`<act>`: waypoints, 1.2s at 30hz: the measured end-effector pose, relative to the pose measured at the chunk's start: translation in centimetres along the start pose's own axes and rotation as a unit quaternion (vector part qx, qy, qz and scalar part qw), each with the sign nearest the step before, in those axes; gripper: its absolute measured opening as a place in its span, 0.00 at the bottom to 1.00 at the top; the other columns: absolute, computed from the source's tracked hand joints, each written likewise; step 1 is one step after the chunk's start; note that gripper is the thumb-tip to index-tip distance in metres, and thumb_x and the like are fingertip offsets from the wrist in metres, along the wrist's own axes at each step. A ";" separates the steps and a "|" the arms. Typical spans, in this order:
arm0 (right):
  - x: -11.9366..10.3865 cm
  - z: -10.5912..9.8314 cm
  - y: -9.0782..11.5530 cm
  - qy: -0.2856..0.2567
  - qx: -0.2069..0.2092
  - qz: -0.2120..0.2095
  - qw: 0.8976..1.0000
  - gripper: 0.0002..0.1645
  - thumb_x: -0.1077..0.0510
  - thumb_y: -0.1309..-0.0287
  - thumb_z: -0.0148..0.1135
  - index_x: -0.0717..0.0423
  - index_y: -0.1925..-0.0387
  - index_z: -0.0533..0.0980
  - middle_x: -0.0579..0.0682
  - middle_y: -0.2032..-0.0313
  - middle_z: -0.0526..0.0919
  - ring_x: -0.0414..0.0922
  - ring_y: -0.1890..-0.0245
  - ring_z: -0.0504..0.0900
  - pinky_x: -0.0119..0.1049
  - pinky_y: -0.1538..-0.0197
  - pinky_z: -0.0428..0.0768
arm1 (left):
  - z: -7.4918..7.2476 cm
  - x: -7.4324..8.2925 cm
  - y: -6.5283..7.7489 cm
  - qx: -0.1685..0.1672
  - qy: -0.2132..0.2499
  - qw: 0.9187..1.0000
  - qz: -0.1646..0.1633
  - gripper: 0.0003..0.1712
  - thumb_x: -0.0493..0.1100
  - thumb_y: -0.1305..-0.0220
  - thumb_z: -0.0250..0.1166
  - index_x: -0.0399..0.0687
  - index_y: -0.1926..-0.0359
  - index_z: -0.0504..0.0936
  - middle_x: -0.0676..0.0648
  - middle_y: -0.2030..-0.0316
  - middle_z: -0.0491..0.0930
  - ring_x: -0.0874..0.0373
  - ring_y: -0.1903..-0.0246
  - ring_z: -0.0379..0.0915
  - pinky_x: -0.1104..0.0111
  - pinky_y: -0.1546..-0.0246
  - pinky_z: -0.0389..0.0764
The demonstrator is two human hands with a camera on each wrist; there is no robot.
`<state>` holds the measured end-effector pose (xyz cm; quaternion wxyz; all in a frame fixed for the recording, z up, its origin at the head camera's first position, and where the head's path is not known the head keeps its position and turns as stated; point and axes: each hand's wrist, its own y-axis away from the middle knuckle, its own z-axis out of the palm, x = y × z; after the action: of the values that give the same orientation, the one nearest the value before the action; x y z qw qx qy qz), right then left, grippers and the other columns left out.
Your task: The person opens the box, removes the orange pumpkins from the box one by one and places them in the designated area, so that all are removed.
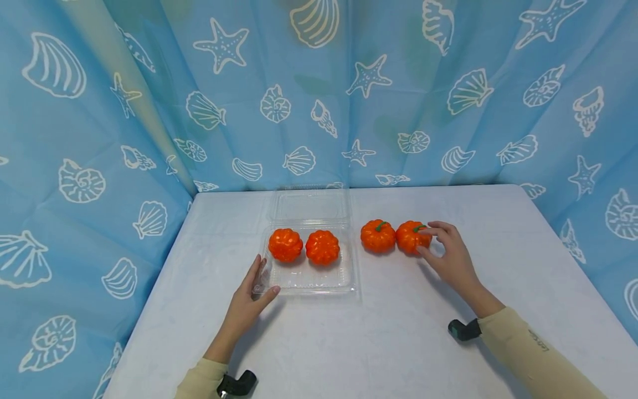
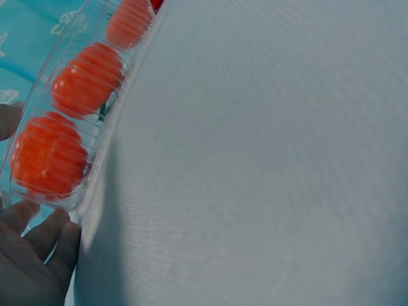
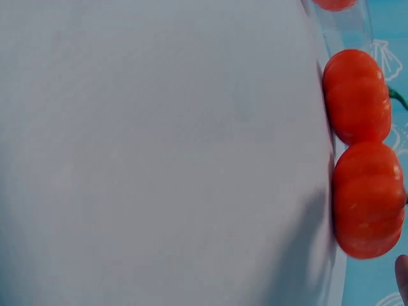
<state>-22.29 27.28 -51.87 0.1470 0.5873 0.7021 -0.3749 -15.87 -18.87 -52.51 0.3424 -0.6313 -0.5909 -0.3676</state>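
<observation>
Two orange toy pumpkins, one on the left (image 1: 286,245) and one on the right (image 1: 323,247), sit side by side in a clear plastic clamshell box (image 1: 309,282), stems not showing from above. My left hand (image 1: 246,305) is at the box's front left corner, fingers along its left side and thumb by the front edge. Right of the box stand two more pumpkins, green stems up: a nearer-to-box one (image 1: 377,236) and an outer one (image 1: 411,238), touching each other. My right hand (image 1: 454,260) reaches over the outer pumpkin's right side, fingers spread; whether they touch it is unclear.
The box's lid (image 1: 311,206) lies folded open toward the back. A white cloth covers the table (image 1: 399,343). Behind and at the sides hangs a blue curtain (image 1: 319,66) with shell and starfish prints. A dark wrist device (image 1: 463,330) hangs below the right sleeve.
</observation>
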 end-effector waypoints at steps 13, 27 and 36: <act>-3.6 0.9 -0.8 -0.028 -0.025 -0.021 0.999 0.17 0.61 0.37 0.69 0.62 0.49 0.80 0.60 0.41 0.74 0.59 0.39 0.71 0.62 0.40 0.77 | 0.0 0.3 0.0 0.000 -0.007 1.000 -0.011 0.54 0.51 0.34 0.70 0.57 0.18 0.48 0.50 0.23 0.59 0.47 0.23 0.49 0.42 0.27 0.52; -8.7 4.2 -3.0 -0.044 -0.108 -0.062 0.991 0.18 0.57 0.38 0.71 0.56 0.48 0.81 0.54 0.43 0.78 0.54 0.42 0.76 0.54 0.42 0.81 | -0.1 0.2 0.1 -0.002 0.001 1.000 -0.005 0.53 0.51 0.34 0.70 0.57 0.18 0.47 0.50 0.23 0.58 0.48 0.22 0.48 0.43 0.26 0.52; -11.7 6.1 -4.0 -0.063 -0.162 -0.095 0.980 0.20 0.56 0.37 0.70 0.54 0.44 0.80 0.51 0.44 0.78 0.54 0.46 0.79 0.53 0.45 0.83 | -0.1 0.0 0.1 0.001 -0.001 1.000 -0.003 0.53 0.51 0.34 0.70 0.57 0.18 0.47 0.50 0.23 0.58 0.48 0.22 0.48 0.44 0.26 0.52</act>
<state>-24.31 14.52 -47.07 0.2482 0.4612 0.7955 -0.3047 -15.77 -18.96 -52.50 0.3413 -0.6294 -0.5933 -0.3679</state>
